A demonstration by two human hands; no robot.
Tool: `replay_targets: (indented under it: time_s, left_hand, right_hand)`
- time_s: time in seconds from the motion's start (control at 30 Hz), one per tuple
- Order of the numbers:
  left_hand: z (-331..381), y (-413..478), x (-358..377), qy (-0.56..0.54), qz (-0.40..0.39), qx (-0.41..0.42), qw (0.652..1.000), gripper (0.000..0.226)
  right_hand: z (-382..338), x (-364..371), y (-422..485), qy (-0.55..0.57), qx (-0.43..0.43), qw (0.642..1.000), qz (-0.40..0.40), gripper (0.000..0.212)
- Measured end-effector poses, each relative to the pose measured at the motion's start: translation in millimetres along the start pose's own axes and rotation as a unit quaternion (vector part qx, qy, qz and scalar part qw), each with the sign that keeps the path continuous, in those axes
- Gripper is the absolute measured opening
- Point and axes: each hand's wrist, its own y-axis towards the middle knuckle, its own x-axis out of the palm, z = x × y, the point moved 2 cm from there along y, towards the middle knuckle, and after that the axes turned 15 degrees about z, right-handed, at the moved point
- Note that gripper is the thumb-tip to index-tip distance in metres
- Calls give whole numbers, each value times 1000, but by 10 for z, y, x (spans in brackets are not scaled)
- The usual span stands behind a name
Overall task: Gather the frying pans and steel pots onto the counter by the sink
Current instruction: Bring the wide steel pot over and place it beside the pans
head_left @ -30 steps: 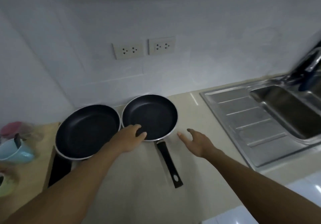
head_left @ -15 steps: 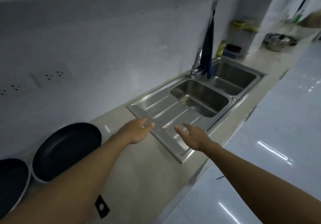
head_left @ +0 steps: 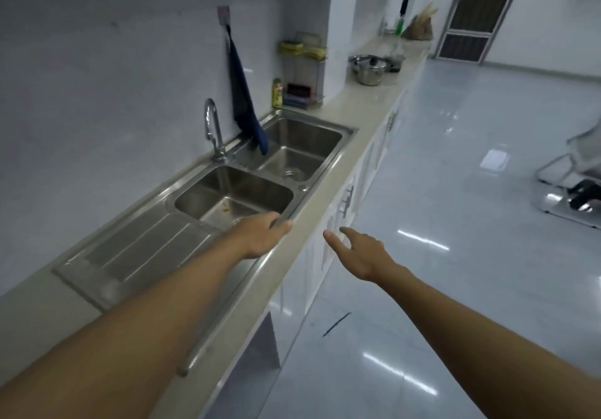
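A: Target status? Round polished steel pots (head_left: 370, 72) are seen grouped far down the long beige stone tabletop (head_left: 338, 187), well beyond the sink. One has a lid with a dark knob; a smaller one sits just behind it. No frying pans are in view.

B: Step in hand, as judged: transit toward the pots. Nothing is carried. Left hand (head_left: 260, 234) is held palm down over the front lip of the double-bowl stainless steel sink (head_left: 247, 187), fingers loosely extended, nothing gripped. Right hand (head_left: 359, 251) is out over the glossy white tiled floor (head_left: 471, 223), open, thumb and forefinger spread, empty.

A: Next move?

B: The gap to the pots must be closed first; they are well out of reach. A grip by rim or side handles is then likely needed. Handles cannot be made out at this range.

A: Surfaces?

B: Brushed steel, ribbed drainboard (head_left: 143, 249), curved chrome tap (head_left: 213, 129). A dark blue cloth (head_left: 244, 99) is hung from a wall hook, its end dropped into the far bowl. Slick metal and smooth stone: pots are expected to slide easily when set down.
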Motion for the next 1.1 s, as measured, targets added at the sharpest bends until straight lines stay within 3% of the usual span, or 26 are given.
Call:
replay_targets:
  time_s: [0.63,1.1]
  left_hand:
    - [2048,2665,1006,3,-78,145,986,77]
    - [3636,4313,1781,-8,-106,154,982,77]
  right_hand:
    - [1731,-1212,1815,47,166,979,111,97]
    - [3195,-2069,3474,32,178,977,118,95]
